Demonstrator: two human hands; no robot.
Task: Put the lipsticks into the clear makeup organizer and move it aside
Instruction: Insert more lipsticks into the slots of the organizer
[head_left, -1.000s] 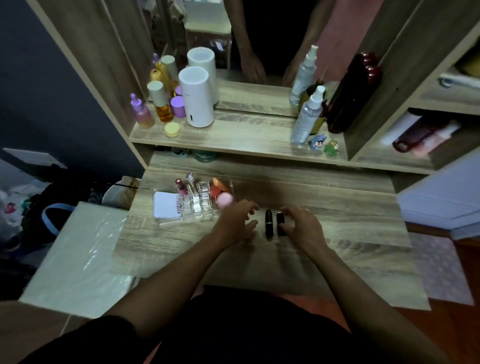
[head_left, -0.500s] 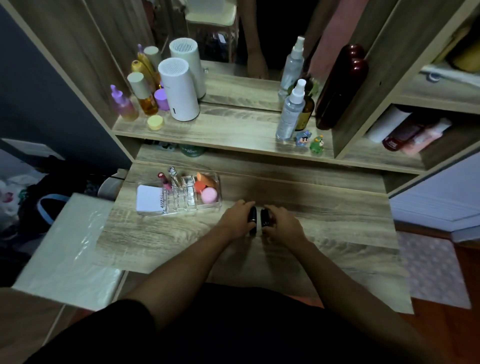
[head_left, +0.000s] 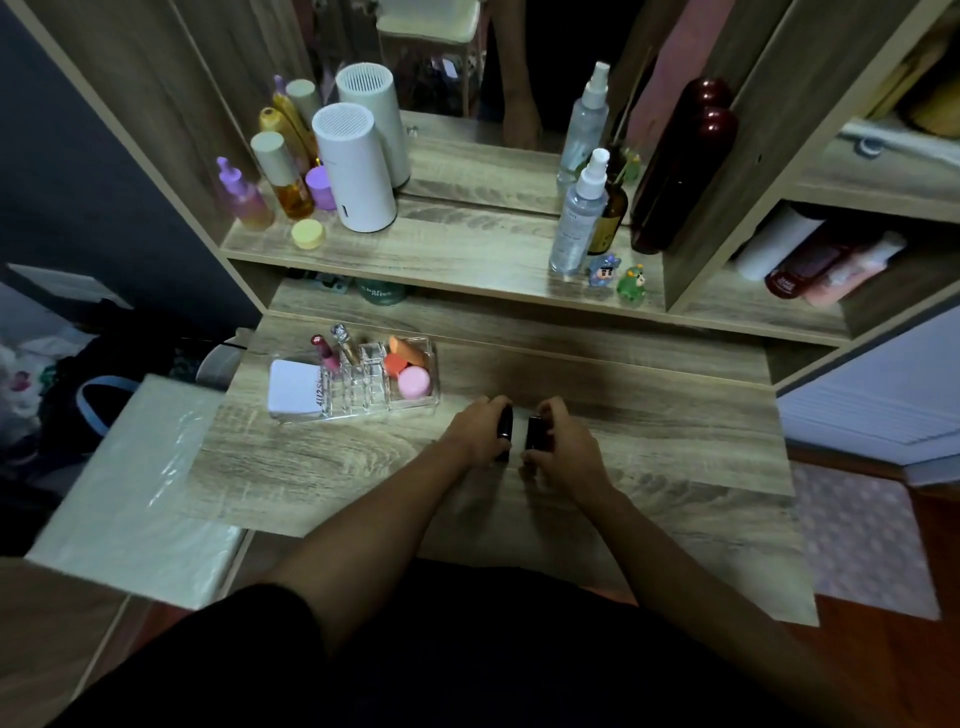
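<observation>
Left of frame centre: clear makeup organizer (head_left: 358, 387) on the wooden desk (head_left: 649, 415), long axis running left-right, white pad at its left end, slotted cells in the middle, sponges at its right end. Two slim tubes upright in the back-left cells; front cells apparently empty, though hard to confirm through the clear plastic.

Centre of frame: left hand (head_left: 475, 431) curled around a dark lipstick (head_left: 504, 423), fingers over its top, thumb low. Long axis running from lower frame toward upper frame, far end pointing at the shelf.

Just right of that: second dark lipstick (head_left: 536, 432) parallel to the first, near but not touching, wrapped by the right hand (head_left: 563, 449) in the same closed hold.

Organizer up and to the left of both grips, nearer the left hand, so likely first in. Likely need: tipping each tube upright for a cell.
</observation>
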